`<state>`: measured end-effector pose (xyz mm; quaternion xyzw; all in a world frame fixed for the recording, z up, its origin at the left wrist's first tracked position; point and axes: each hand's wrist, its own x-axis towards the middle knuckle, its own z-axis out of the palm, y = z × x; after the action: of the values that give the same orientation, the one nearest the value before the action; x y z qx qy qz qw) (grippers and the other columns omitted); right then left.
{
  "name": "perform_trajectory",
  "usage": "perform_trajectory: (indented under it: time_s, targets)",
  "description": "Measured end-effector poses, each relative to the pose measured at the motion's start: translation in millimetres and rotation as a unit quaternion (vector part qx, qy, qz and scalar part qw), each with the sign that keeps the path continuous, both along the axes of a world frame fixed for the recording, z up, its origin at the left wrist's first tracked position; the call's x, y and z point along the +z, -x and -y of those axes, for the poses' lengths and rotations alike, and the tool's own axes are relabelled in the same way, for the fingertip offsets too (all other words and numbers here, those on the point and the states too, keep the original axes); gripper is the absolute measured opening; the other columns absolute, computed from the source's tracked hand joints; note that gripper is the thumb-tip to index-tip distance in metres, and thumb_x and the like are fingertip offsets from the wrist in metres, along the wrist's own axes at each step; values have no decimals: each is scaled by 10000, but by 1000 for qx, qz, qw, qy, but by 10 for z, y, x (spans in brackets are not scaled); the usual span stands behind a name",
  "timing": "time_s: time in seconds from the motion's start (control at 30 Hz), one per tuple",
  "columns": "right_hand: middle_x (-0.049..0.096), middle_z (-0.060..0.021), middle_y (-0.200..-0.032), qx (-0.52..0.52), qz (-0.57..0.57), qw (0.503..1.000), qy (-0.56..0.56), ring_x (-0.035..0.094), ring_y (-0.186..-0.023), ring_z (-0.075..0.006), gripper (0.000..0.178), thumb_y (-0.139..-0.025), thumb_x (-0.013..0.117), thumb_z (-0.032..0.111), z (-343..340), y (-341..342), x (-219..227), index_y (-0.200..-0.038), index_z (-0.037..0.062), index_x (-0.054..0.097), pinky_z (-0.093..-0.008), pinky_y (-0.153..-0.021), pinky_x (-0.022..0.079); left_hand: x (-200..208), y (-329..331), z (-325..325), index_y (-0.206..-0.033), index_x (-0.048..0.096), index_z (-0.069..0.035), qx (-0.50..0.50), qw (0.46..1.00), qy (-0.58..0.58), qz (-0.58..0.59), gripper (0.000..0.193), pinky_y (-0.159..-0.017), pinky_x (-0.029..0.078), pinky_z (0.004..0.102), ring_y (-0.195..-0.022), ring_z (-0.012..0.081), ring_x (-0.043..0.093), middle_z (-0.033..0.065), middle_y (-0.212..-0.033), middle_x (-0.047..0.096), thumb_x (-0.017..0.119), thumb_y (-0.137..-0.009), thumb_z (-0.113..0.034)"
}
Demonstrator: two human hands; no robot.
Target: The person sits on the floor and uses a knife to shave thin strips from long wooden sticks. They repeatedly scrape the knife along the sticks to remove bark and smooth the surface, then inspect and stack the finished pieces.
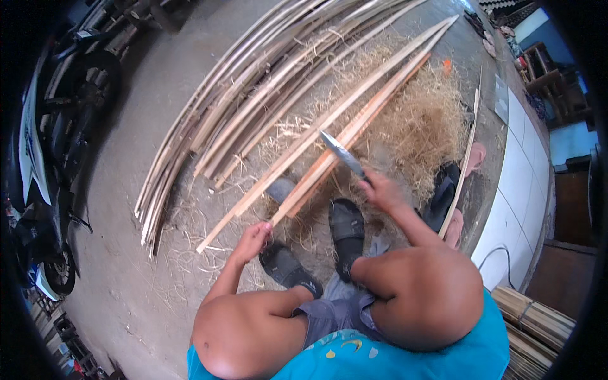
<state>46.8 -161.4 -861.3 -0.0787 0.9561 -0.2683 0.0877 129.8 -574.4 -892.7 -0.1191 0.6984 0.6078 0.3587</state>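
My left hand (254, 240) pinches the near end of a long, pale bamboo strip (308, 182), which slants away to the far right. In my right hand (382, 191) is a knife (342, 152) with a dark handle, its blade lying across the strip. A reddish-brown wooden piece (413, 71) lies alongside, partly hidden under the strip. Another pale strip (269, 181) runs just to the left, its near end free. Beneath them sits a grey rounded block (280, 189), mostly covered.
A bundle of long strips (253, 95) lies on the floor at the far left. Curly shavings (424, 126) are heaped to the right, near loose sandals (441, 196). A motorcycle (63, 126) stands at the left edge. Bundled sticks (532, 316) lie near white tiles (516, 183).
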Motion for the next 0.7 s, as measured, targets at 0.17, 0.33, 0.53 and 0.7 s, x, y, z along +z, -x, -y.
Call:
perform_trajectory:
  time_s: [0.17, 0.33, 0.53, 0.7]
  targets:
    - [675, -214, -1133, 144, 74, 987, 6, 612, -1154, -348, 346, -927, 612, 262, 375, -63, 431, -1218, 75, 628, -408, -956, 491, 23, 167, 0, -877, 638, -59, 19, 1000, 19, -5, 373, -541, 399, 225, -573, 59, 445, -33, -665, 527, 506, -1044, -365]
    - [690, -214, -1088, -188, -33, 980, 56, 664, -1005, -393, 400, -956, 551, 350, -750, 440, -194, -1201, 41, 618, -480, -866, 525, 29, -80, 179, -893, 635, -20, -55, 990, 120, -56, 355, -591, 448, 303, -636, 125, 533, 30, -702, 592, 526, -1028, -330]
    - [680, -239, -951, 89, 111, 988, 59, 662, -928, -401, 319, -945, 575, 339, 418, -373, 116, -1127, 87, 649, -508, -811, 514, 118, 137, -268, -943, 564, -24, -158, 871, 359, -297, 355, -695, 497, 543, -814, 469, 639, 259, -792, 655, 449, -1031, -348]
    - [681, -245, -975, -267, 9, 962, 61, 662, -939, -397, 340, -950, 564, 371, -864, 346, -28, -1166, 120, 643, -508, -798, 508, 71, 76, -327, -957, 568, -26, -206, 861, 382, -266, 375, -693, 498, 573, -772, 476, 640, 273, -794, 650, 415, -1044, -356]
